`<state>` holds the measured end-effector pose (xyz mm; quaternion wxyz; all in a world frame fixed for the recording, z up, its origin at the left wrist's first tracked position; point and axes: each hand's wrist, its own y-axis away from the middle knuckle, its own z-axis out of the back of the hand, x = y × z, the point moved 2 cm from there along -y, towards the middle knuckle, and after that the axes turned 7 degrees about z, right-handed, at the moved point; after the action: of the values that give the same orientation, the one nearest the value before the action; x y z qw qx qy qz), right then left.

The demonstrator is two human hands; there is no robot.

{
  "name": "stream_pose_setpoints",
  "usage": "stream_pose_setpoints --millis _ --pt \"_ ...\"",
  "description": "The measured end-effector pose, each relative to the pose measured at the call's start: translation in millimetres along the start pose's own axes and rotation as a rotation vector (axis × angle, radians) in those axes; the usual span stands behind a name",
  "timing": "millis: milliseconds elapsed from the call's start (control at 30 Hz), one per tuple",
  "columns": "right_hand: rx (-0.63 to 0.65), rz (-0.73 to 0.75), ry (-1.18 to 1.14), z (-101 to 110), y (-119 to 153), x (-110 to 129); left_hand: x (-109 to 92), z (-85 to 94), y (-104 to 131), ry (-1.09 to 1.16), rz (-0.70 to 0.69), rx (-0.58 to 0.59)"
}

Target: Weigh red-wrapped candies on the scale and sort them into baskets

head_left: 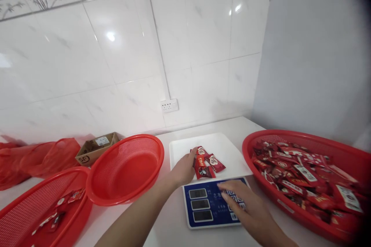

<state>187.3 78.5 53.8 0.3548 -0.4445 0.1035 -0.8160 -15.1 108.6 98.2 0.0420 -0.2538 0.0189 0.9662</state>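
Several red packets (214,162) lie on the white plate (179,147) of a weighing scale. My left hand (185,168) is at the left side of these packets, its fingers closed against the edge of the nearest ones. Over the keypad of the scale's blue panel (199,204) is my right hand (242,202), fingers apart and holding nothing. Three small grey displays show at the left of the panel.
At the right stands a large red basket (290,197) of red packets. A red basket (124,173) without packets is left of the scale, beside another basket (17,208) holding a few packets. Behind are a cardboard box (89,156) and red mesh bags (43,158).
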Motion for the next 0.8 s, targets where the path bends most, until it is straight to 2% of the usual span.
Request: stream_pose_setpoints --millis 100,233,300,467,533,633,800 --pt "0.005 0.061 0.155 11.7 -30.9 -4.8 4.4 -0.5 -1.9 -0.030 0.058 -0.079" --pt "0.147 0.110 0.293 -1.1 -53.7 -11.2 12.4 9.2 6.2 -0.100 0.151 -0.165" --pt "0.201 0.092 0.330 -8.9 -59.8 -12.0 20.0 23.2 12.7 -0.149 0.191 -0.201" --pt "0.268 0.025 0.311 -14.6 -70.4 -12.4 50.0 72.2 33.0 -0.310 0.341 -0.302" --pt "0.273 0.026 0.295 -14.4 -73.1 -12.9 58.6 82.8 37.4 -0.355 0.369 -0.325" --pt "0.250 0.048 0.304 -13.8 -75.3 -11.5 57.3 75.8 32.2 -0.348 0.282 -0.305" --pt "0.221 0.052 0.362 -8.8 -76.0 -5.9 24.6 27.3 -2.7 -0.230 0.023 -0.172"
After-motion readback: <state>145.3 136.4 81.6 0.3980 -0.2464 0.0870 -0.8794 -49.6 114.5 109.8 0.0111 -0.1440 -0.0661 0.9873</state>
